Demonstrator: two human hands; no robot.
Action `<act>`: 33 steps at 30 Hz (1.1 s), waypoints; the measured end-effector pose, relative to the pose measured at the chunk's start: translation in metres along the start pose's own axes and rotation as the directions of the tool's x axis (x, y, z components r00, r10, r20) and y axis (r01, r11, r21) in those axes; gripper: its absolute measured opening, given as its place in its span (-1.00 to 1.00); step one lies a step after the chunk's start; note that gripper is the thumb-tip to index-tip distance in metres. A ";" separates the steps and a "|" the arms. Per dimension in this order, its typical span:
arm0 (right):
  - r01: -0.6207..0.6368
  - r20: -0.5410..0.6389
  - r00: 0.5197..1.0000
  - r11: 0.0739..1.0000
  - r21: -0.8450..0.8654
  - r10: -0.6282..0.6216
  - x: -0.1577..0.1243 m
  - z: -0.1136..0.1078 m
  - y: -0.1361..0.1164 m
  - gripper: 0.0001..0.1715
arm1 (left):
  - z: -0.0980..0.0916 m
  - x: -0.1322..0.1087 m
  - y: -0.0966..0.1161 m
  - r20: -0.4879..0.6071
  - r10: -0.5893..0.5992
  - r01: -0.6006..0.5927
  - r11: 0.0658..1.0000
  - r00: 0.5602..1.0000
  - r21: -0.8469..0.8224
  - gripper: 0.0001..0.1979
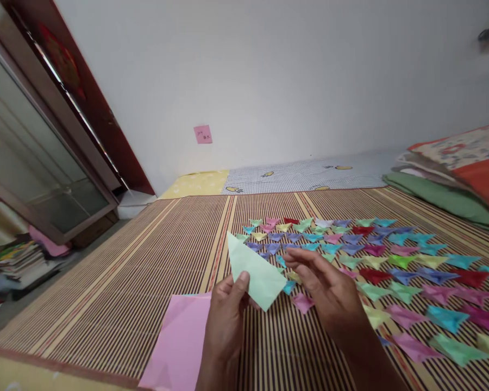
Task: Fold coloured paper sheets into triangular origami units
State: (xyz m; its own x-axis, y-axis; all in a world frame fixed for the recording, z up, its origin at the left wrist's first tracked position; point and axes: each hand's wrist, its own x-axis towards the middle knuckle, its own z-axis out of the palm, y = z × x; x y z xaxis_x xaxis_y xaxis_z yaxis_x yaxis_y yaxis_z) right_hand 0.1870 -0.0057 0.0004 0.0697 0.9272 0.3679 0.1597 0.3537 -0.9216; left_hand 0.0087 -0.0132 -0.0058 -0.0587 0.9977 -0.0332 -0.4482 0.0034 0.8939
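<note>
1. At the lower middle of the frame we see the left hand [227, 315] raised above the mat. Its grip is closed on a pale green paper [255, 271], with the thumb pressed flat against the paper's lower left edge.
2. The green paper is folded into a long triangle. It is held in the air at the centre of the frame, one point up and to the left and the other down and to the right.
3. The right hand [330, 293] comes in from the lower right, its fingers stretched out loosely and their tips at the paper's right edge. We cannot tell whether its grip has hold of the paper, since the thumb is hidden.
4. A flat pink sheet [181, 339] lies on the mat just beneath the left wrist.
5. Across the right half of the frame, rows of small folded paper pieces [391, 260] in many colours lie on the striped mat [146, 260].
6. Folded bedding [452, 184] is stacked at the right edge.
7. A small pink note [202, 134] is stuck on the white wall above the centre.
8. A glass-fronted door [32, 163] fills the upper left.
</note>
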 end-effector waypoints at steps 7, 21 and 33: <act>-0.082 0.139 0.987 0.996 0.031 0.077 -0.001 0.013 -0.004 -0.79 | -0.003 -0.002 -0.002 0.077 0.054 -0.061 0.993 0.996 0.097 -0.65; -0.053 0.356 0.931 0.996 -0.074 0.076 -0.003 0.002 -0.009 -0.81 | -0.016 -0.005 0.022 0.071 0.100 -0.121 0.882 0.992 0.455 -0.60; -0.016 0.275 0.961 1.000 0.013 0.012 -0.003 -0.003 -0.008 -0.67 | -0.011 -0.002 0.015 0.042 -0.124 0.125 0.992 0.991 -0.024 -0.62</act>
State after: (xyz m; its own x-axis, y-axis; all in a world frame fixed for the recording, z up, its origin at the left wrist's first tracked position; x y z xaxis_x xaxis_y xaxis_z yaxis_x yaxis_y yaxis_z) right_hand 0.1888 -0.0119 0.0073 -0.2015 0.9294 0.3091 0.1453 0.3405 -0.9290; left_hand -0.0078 -0.0161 0.0026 0.0343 0.9916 -0.1248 -0.4731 0.1261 0.8719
